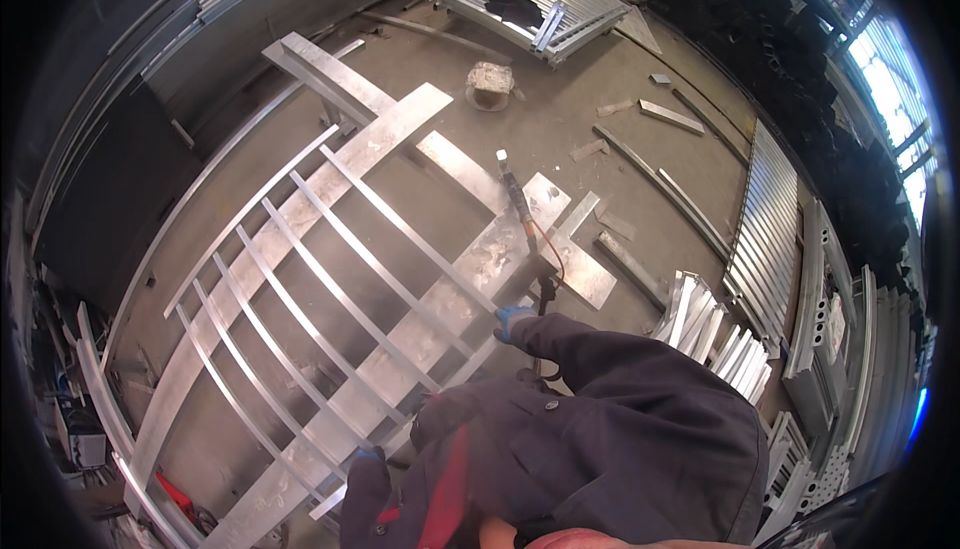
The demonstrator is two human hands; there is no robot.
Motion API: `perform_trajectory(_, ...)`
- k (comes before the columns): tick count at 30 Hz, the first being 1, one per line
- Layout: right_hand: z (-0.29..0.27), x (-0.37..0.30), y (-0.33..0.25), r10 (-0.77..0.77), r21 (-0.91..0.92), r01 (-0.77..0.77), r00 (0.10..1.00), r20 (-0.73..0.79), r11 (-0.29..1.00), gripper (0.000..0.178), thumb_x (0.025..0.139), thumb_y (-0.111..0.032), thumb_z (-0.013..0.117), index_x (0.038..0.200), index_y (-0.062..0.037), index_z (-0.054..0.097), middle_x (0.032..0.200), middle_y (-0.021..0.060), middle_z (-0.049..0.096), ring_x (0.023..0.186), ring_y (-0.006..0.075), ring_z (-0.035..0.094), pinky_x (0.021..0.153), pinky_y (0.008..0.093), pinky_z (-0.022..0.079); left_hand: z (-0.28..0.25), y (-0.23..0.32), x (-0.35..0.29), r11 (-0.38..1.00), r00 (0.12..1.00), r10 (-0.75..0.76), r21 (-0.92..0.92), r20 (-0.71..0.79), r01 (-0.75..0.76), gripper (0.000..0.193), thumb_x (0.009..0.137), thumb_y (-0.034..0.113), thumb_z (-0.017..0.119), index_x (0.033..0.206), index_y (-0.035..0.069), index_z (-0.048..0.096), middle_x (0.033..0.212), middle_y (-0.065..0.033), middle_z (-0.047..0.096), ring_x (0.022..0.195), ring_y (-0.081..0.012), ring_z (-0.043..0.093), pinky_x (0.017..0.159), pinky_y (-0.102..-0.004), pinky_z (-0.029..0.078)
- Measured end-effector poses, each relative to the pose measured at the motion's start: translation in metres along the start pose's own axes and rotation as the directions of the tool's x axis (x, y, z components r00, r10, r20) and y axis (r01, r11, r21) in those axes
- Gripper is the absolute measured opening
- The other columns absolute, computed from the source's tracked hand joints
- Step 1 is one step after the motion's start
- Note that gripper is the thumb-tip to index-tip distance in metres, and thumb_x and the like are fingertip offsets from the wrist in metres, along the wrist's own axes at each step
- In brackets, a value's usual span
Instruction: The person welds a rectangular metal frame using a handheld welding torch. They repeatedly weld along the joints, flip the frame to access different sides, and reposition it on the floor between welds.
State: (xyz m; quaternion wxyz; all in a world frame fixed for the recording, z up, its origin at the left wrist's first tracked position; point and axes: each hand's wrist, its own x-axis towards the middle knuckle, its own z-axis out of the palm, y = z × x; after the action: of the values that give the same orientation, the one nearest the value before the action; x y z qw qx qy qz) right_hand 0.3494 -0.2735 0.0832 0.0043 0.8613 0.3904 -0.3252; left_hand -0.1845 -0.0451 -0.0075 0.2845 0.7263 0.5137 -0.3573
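A barred silver metal frame (345,314) lies across wide flat metal beams in front of me. Its near long rail runs beneath my hands. My left hand (369,452), in a blue glove, closes on that rail toward its lower left end; my sleeve hides much of it. My right hand (512,321), also blue-gloved, is closed around the same rail near its right corner. Just beyond the right hand, a long dark torch-like tool (517,199) with a pale tip and an orange-red cable rests on a beam.
Broad beams (420,114) form a low support. A whitish block (490,84) stands on the floor beyond it. A slatted panel (545,9) with a dark cloth lies at the far side. Loose bars (660,189), a ribbed panel (763,229) and stacked profiles (715,339) lie to the right.
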Motion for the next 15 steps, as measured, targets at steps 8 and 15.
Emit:
perform_trajectory(8,0.006,0.008,0.008,0.048,0.062,-0.051,0.997,0.057,0.997,0.064,0.093,-0.053,0.062,0.14,-0.0092,0.058,0.141,0.0197,0.061,0.129,0.041,0.059,0.106,0.0506,0.049,-0.015,0.025,-0.006,0.998,0.999,0.018,0.065,0.027,-0.02,0.055,0.094,0.033,0.058,0.14,0.003,0.056,0.133,-0.0291,0.063,0.126,-0.0437,0.06,0.107,-0.0506,0.047)
perform_trajectory(15,0.025,0.015,0.017,0.028,0.065,-0.025,0.999,-0.037,0.998,0.067,0.093,-0.053,0.061,0.143,-0.0091,0.056,0.148,0.0191,0.056,0.136,0.0394,0.054,0.113,0.048,0.044,-0.022,0.03,-0.01,0.993,0.999,0.029,0.112,0.04,-0.033,0.055,0.094,0.032,0.057,0.141,0.004,0.055,0.133,-0.0298,0.063,0.127,-0.0437,0.061,0.108,-0.0503,0.046)
